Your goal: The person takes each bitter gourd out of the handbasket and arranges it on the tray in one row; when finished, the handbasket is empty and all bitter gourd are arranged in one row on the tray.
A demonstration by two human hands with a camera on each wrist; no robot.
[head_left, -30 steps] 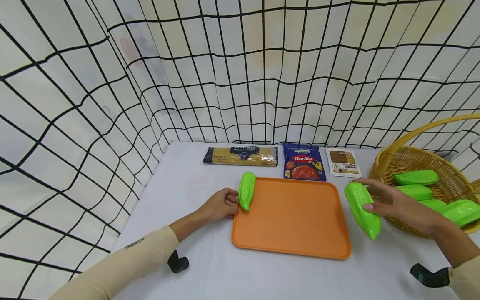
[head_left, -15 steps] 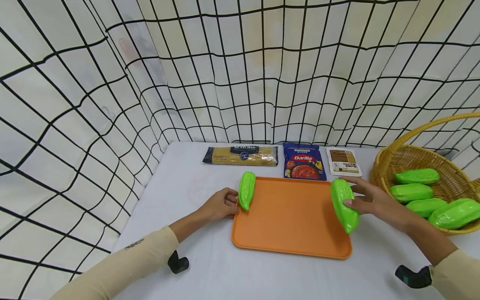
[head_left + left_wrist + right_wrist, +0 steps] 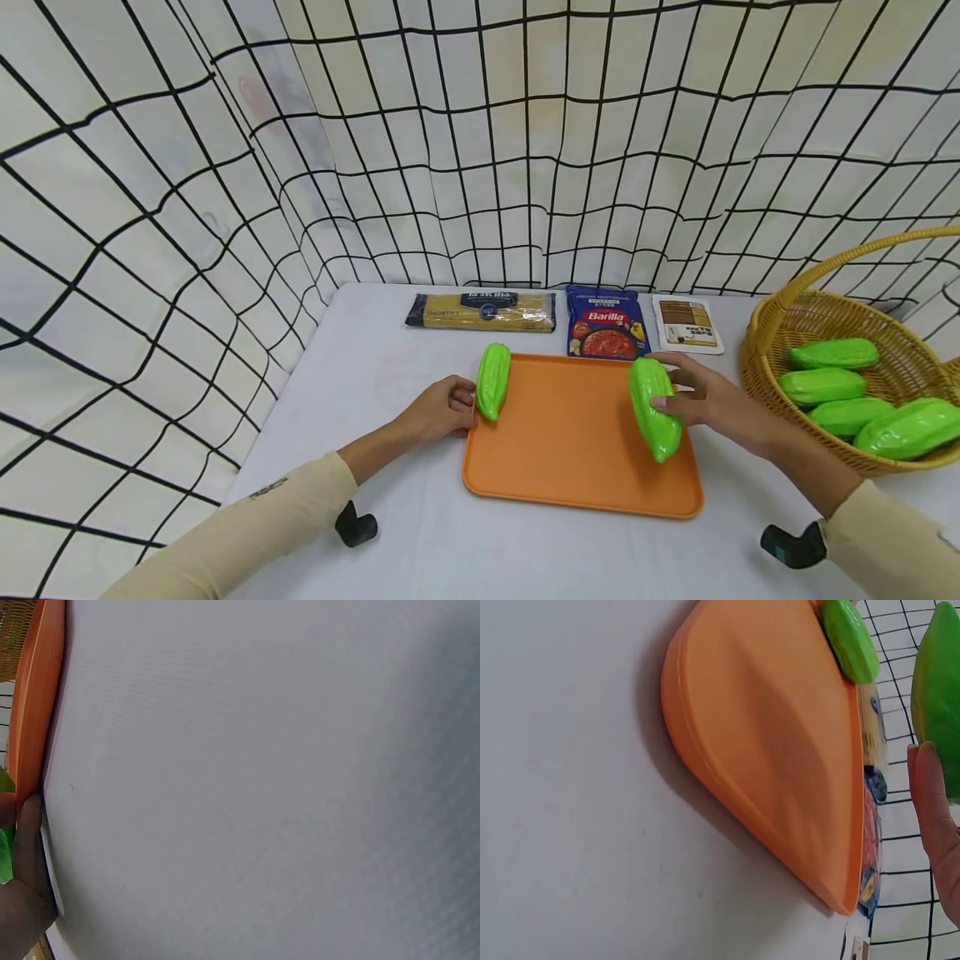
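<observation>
My right hand (image 3: 705, 398) holds a bright green ridged bitter melon (image 3: 652, 410), glossy like a model, above the right part of an orange tray (image 3: 573, 442). The melon's shadow falls on the tray in the right wrist view, where thumb and green skin (image 3: 939, 697) show at the right edge. A second bitter melon (image 3: 492, 382) lies along the tray's left rim. Beside it, my left hand (image 3: 441, 408) grips that rim with curled fingers. In the left wrist view only a few fingers (image 3: 28, 832) appear, against the tray's edge (image 3: 39, 697).
At the right stands a yellow wicker basket (image 3: 757, 367) with a tall handle, holding several green melons (image 3: 821, 386). Behind the tray lie a spaghetti pack (image 3: 483, 312), a blue Barilla pouch (image 3: 607, 323) and a small white-brown packet (image 3: 687, 324). Black netting (image 3: 525, 158) encloses the white table.
My right hand has carried the bitter melon leftward, from beside the basket to over the tray's right part. The left hand stays at the tray's left rim.
</observation>
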